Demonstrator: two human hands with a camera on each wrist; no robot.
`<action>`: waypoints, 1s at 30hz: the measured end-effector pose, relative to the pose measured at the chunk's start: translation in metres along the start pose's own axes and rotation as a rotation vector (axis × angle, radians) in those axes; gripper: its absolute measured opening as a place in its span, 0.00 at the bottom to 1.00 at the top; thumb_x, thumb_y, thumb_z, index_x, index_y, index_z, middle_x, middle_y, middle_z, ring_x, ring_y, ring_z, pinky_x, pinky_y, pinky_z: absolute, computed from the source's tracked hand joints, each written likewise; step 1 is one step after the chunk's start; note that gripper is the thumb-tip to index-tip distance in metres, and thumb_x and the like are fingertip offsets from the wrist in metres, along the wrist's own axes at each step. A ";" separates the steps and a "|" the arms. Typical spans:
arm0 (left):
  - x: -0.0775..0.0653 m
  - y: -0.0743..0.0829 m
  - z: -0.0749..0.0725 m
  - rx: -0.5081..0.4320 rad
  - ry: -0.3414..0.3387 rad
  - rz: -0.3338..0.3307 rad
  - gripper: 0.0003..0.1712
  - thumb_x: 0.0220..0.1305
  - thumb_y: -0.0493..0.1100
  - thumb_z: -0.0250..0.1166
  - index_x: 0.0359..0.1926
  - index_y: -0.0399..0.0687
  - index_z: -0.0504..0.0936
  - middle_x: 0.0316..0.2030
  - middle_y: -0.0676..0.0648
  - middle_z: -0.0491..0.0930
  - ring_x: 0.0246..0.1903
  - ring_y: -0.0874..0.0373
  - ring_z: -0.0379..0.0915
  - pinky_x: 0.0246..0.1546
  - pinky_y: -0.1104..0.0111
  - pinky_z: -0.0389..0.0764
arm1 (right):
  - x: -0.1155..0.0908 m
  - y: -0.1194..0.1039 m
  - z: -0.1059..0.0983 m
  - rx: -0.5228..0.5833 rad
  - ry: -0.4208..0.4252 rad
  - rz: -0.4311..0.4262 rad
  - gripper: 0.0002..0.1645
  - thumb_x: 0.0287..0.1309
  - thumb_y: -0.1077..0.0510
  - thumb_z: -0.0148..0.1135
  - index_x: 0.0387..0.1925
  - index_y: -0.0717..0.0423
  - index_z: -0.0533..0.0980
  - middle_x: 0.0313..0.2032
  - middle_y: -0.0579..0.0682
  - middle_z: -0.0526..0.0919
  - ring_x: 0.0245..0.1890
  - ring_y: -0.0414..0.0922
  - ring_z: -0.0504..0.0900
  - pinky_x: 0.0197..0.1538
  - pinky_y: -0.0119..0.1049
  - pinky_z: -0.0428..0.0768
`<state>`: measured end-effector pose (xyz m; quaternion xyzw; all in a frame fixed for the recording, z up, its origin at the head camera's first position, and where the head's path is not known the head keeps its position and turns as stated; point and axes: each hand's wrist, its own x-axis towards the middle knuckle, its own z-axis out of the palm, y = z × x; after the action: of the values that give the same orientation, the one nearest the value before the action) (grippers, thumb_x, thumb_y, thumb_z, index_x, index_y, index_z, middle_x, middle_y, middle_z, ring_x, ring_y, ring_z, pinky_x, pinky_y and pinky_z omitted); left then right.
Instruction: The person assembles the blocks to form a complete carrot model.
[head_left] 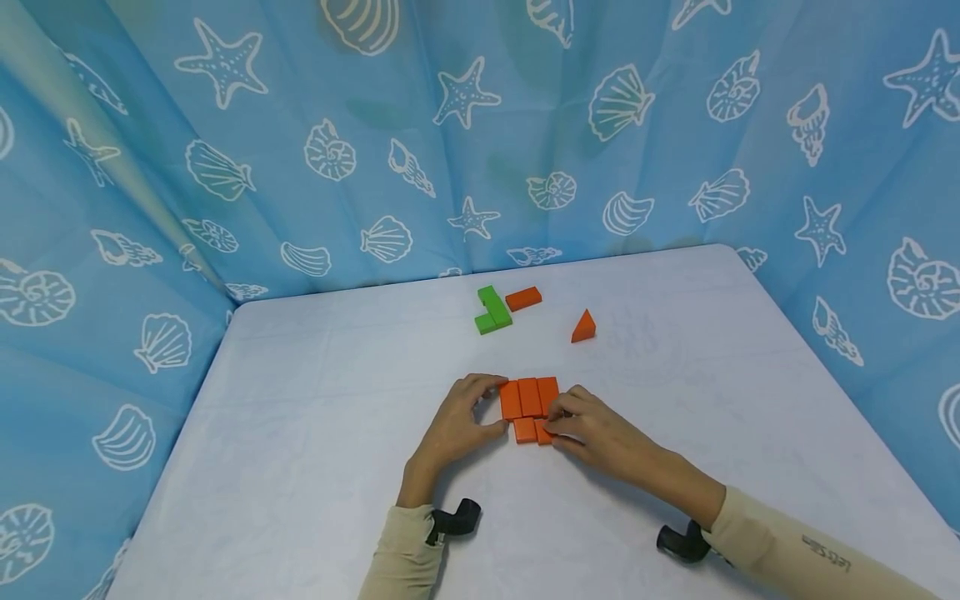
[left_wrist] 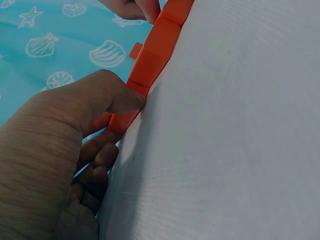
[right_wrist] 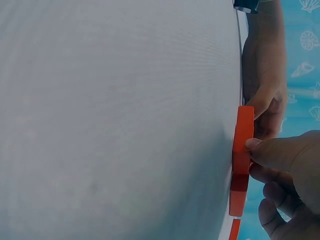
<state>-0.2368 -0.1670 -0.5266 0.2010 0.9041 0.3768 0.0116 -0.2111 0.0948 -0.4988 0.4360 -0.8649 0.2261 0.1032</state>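
Observation:
Three upright orange rectangular blocks (head_left: 529, 397) lie side by side on the white table, with two smaller orange blocks just below them. My left hand (head_left: 453, 423) is at the left end of the group, its thumb and fingers gripping the leftmost orange block (head_left: 510, 400) at its near and far ends. From the right, my right hand (head_left: 600, 432) pinches the lower right small orange block (head_left: 543, 433), partly hidden by the fingertips. Beside it is the other small orange block (head_left: 525, 431). The right wrist view shows the thumb (right_wrist: 255, 144) against an orange face.
Farther back on the white table (head_left: 322, 400) are an L-shaped group of green blocks (head_left: 495, 310), a single orange block (head_left: 523, 299) and an orange triangular block (head_left: 583, 327). A blue curtain (head_left: 420, 125) with shells and starfish hangs behind and beside the table.

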 end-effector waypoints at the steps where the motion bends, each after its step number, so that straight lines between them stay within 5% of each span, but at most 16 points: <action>1: 0.000 0.000 0.000 -0.002 0.002 0.001 0.34 0.57 0.48 0.70 0.66 0.56 0.75 0.58 0.54 0.74 0.53 0.59 0.68 0.57 0.59 0.73 | 0.000 0.000 0.000 0.004 -0.001 0.002 0.12 0.50 0.64 0.76 0.39 0.58 0.87 0.42 0.46 0.78 0.45 0.44 0.72 0.46 0.35 0.78; 14: 0.001 -0.002 -0.002 0.004 0.002 0.004 0.33 0.57 0.47 0.71 0.65 0.57 0.75 0.58 0.53 0.74 0.53 0.59 0.68 0.57 0.59 0.72 | 0.006 0.000 0.001 -0.026 -0.005 0.030 0.14 0.51 0.61 0.76 0.42 0.58 0.86 0.43 0.47 0.78 0.44 0.44 0.74 0.46 0.41 0.75; 21: 0.001 -0.002 0.001 -0.009 -0.001 0.000 0.34 0.56 0.47 0.70 0.65 0.57 0.75 0.58 0.54 0.74 0.53 0.60 0.68 0.56 0.59 0.73 | 0.006 0.002 -0.008 0.020 -0.031 0.161 0.13 0.56 0.55 0.74 0.43 0.53 0.85 0.45 0.43 0.78 0.49 0.42 0.74 0.52 0.43 0.75; 30: 0.000 0.000 0.001 -0.003 0.006 0.014 0.33 0.56 0.47 0.70 0.65 0.56 0.76 0.56 0.54 0.75 0.51 0.60 0.68 0.54 0.61 0.74 | 0.036 0.042 -0.026 -0.032 0.023 0.270 0.14 0.58 0.58 0.72 0.46 0.55 0.84 0.47 0.50 0.80 0.52 0.49 0.75 0.54 0.51 0.74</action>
<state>-0.2366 -0.1669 -0.5274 0.2061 0.9022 0.3788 0.0068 -0.2664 0.1033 -0.4753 0.3113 -0.9180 0.2293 0.0887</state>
